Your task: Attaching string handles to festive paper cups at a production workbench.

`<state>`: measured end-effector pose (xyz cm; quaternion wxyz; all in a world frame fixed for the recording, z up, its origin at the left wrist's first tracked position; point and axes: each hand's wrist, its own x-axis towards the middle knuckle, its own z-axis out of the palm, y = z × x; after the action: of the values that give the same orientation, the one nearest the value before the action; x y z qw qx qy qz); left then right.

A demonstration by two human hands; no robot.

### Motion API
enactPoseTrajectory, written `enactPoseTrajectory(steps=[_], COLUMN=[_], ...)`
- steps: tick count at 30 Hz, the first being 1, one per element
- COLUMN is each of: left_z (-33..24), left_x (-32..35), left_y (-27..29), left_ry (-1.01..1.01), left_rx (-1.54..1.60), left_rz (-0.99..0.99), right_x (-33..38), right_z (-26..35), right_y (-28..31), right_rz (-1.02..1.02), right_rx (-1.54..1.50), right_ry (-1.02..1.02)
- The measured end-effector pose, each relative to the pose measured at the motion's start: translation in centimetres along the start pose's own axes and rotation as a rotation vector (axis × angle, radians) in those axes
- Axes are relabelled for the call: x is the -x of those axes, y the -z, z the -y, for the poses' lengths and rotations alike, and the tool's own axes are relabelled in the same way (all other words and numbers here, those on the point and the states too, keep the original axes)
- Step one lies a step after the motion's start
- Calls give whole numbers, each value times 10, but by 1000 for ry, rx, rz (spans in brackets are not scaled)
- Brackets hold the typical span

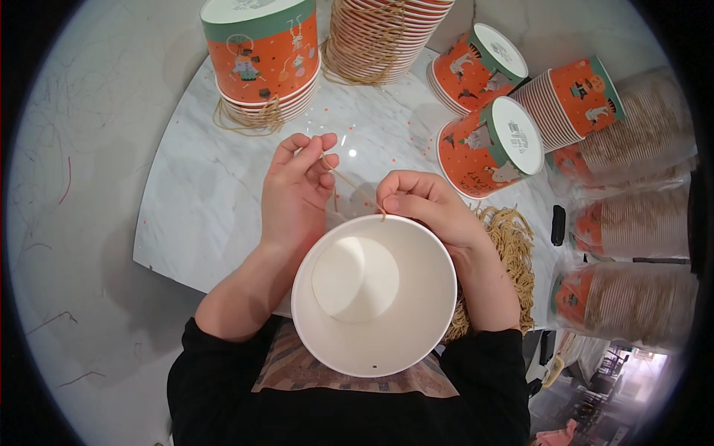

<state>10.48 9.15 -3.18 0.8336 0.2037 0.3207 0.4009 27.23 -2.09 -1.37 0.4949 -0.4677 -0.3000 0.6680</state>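
A white-lined paper bucket (pixel 416 312) stands in front of my body with its wide mouth toward me. A small dark hole shows near its close rim. Thin tan cord (pixel 346 181) runs from the far rim to my left hand (pixel 299 175), which pinches it between thumb and fingers. My right hand (pixel 421 202) is closed at the far rim, thumb and forefinger gripping the cord where it meets the bucket. A bundle of tan cords (pixel 509 256) lies beside my right forearm, partly hidden by it.
Stacked orange and green buckets (pixel 262 59) with cords stand far left on the marble table (pixel 201 186), beside a tall bucket stack (pixel 387 37). More buckets (pixel 476 152) lie at the right. Plastic-wrapped bucket stacks (pixel 632 223) line the right side. Small orange bits dot the tabletop.
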Motion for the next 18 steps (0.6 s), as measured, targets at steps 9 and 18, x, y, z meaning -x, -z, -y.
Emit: enactPoseTrajectory(steps=[9, 18], left_z=[-7, -13], left_x=[-3, -5], left_y=[9, 11], left_ry=[-51, -109], left_rx=[42, 25], left_rz=[21, 46], right_x=[0, 1], right_z=[6, 11], right_y=[3, 17], right_rz=[-83, 22], right_rx=[9, -72], right_ry=[17, 68])
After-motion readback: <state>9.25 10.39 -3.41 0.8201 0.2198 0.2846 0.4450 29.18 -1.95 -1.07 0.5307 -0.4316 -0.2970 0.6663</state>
